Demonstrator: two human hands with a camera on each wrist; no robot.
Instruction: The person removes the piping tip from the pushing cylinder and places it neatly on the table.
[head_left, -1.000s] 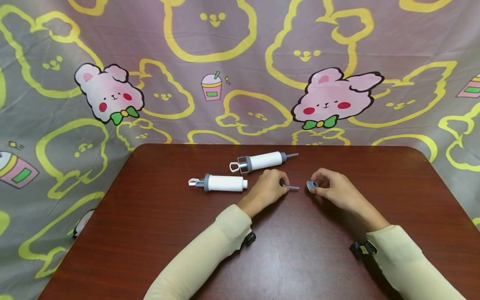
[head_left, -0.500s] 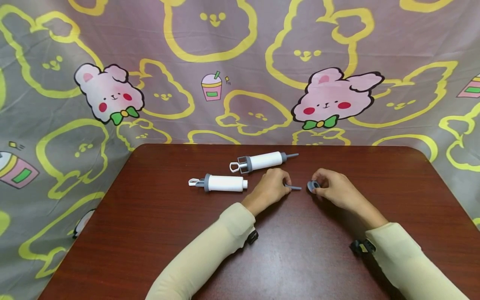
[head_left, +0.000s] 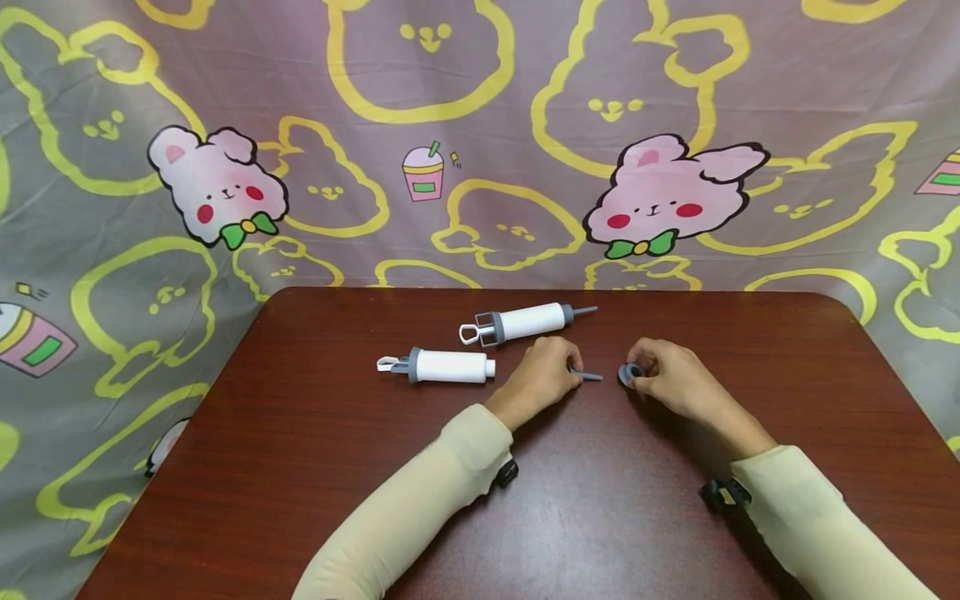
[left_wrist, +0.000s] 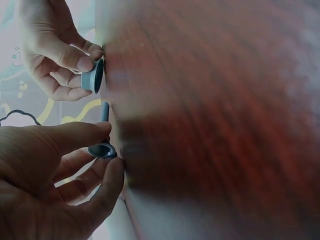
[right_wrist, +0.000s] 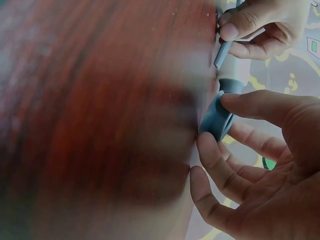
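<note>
My left hand (head_left: 542, 372) pinches a small grey nozzle (head_left: 592, 377) whose thin tip points right, low over the table. In the left wrist view, the nozzle's wide hollow end (left_wrist: 103, 150) sits between thumb and fingertips. Across a short gap, my right hand (head_left: 672, 377) holds a grey flanged ring (head_left: 626, 376) between thumb and fingers. The right wrist view shows this ring (right_wrist: 216, 120) tilted, apart from the nozzle. Left of my left hand lies a white toy syringe (head_left: 452, 367) with a grey collar, a white pull handle and a bare white tip.
Behind it lies a second white syringe (head_left: 532, 321), fitted with a grey nozzle at its right end. Both rest on the dark red-brown table (head_left: 585, 517). A patterned cloth (head_left: 480, 150) hangs behind the table's far edge.
My right hand has drifted slightly right, and the ring has turned so its opening shows more. The left hand has shifted a little right with the nozzle. Both syringes stay put.
</note>
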